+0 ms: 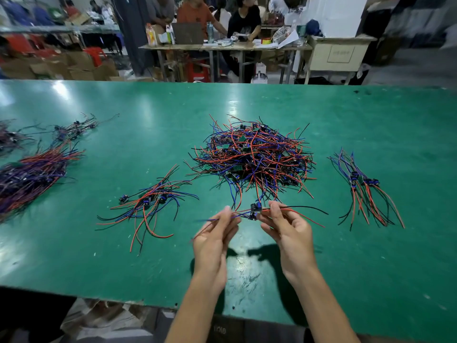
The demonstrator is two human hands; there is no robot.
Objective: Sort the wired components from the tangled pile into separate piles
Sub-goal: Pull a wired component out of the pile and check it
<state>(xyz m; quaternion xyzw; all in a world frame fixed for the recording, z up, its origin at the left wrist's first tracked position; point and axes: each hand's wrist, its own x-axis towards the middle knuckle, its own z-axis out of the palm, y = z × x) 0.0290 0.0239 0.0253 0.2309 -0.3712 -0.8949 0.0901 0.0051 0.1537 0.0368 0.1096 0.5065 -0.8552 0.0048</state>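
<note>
Hands: our left hand pinches blue leads, right hand pinches red/black leads of one wired component, held above bench.
Tangled pile: just beyond hands, bench centre.
Sorted piles: left pile, right pile, apart from tangle.

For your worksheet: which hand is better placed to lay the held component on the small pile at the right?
Probably the right hand: it pinches the component and is nearer the right pile than the left hand.
</note>
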